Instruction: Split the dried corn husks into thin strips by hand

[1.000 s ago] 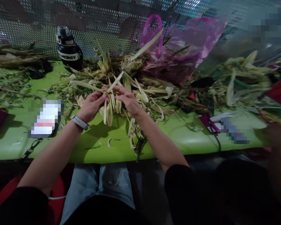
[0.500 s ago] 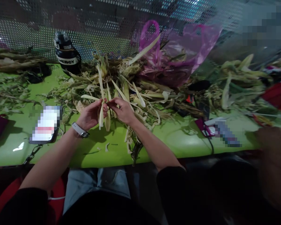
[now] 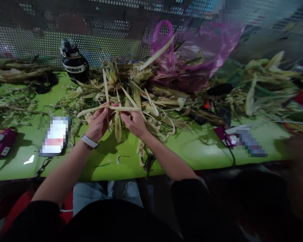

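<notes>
Pale strips of corn husk (image 3: 127,109) cross one another where my left hand (image 3: 98,124) pinches them between thumb and fingers. One strip points up, one reaches left, and one lies sideways over toward the right. Close beside it, my right hand (image 3: 134,123) is closed, its thumb and fingertips at a hanging husk strip (image 3: 118,131). Whether it grips that strip or another is partly hidden. Just beyond both hands lies a heap of dry corn husks (image 3: 164,101), with long loose strips on top.
A black bottle (image 3: 74,69) stands at the back left against the perforated metal screen (image 3: 111,30). A pink plastic bag (image 3: 189,75) sits behind the heap. A lit phone (image 3: 54,136) lies left, another phone (image 3: 251,143) right. A person's blurred arm (image 3: 299,161) shows at the right edge.
A husk strip that hung down between my hands now lies sideways to the right, forming a cross. My left hand has turned at the wrist. The view has shifted slightly.
</notes>
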`<state>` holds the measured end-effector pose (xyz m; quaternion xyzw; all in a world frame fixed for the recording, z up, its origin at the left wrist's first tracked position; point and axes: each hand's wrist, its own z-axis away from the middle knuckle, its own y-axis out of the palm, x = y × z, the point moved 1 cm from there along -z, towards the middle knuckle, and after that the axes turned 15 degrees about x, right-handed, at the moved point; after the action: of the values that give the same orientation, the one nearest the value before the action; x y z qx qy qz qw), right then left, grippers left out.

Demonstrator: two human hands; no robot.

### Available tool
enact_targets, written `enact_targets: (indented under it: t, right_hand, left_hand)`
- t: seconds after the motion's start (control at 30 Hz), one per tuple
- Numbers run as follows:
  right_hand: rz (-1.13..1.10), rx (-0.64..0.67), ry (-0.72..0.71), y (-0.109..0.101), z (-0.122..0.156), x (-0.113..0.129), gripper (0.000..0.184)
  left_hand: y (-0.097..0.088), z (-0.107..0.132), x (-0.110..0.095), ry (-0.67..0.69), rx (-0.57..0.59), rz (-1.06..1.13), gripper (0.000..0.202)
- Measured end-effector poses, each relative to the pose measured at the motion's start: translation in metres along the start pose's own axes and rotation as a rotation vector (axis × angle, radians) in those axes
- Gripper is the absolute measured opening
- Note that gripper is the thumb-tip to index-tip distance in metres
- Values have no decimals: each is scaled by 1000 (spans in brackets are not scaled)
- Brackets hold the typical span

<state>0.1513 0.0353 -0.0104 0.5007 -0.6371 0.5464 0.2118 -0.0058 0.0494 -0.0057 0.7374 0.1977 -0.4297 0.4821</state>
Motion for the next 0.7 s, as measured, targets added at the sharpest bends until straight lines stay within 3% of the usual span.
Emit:
enact_targets:
  t: [0.07,0.13,0.2,0.27,0.37,0.5,0.63,0.7]
  right_hand:
    - [-98,212,59,10,3,4,24]
    - [-169,337,93,22,6,5,33]
    - [-190,380,120,31,7,3,32]
    - [-145,387,137,37,8,1,19]
    - [-7,359,124,37,9,1,11]
    - [188,260,10,27,10,7,26]
    - [419,49,-157,10,5,10,30]
    - [432,-27,-192,3,2,7,30]
  left_hand:
    - [-3,0,1,5,-13,-39,21]
    - [-4,0,2,-2,-29,-75,22]
    - [-3,0,2,18,-44,-92,25]
    - [-4,0,2,46,-51,-107,27]
    - [-8,-1,0,48,-106,-195,29]
    - [-19,-3,-3,68,-192,-374,28]
    - [-22,-4,-4,33,-74,-451,36]
    - [-20,-3,-3,-24,11,-444,39]
